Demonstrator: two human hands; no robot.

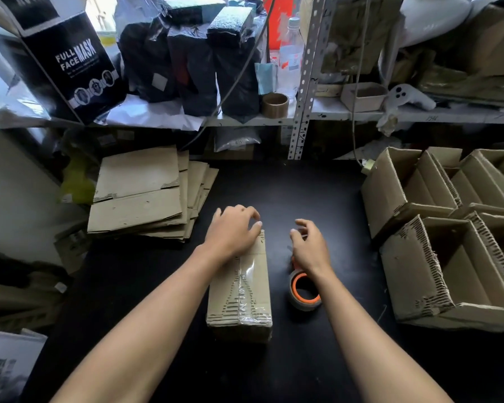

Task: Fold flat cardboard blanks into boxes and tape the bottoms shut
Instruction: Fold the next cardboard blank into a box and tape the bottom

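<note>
on the black work surface, near the middle, a folded brown cardboard box lies bottom-up with a strip of clear tape along its seam. left hand rests on the far end of the box, fingers spread and only lightly bent, pressing rather than gripping. right hand hovers just right of the box, fingers loosely curled and holding nothing, above a roll of clear tape on an orange core that sits on the surface beside the box. a stack of flat brown cardboard blanks waits at the far left; finished open brown boxes are piled at the right. the taping looks nearly done on this one. the risk from here seems to be the far end of the tape lifting if it isn't smoothed down firmly, since the torn, ragged flap edges give it little to stick to; lifting the box too soon could let the bottom flaps spring apart.
</note>
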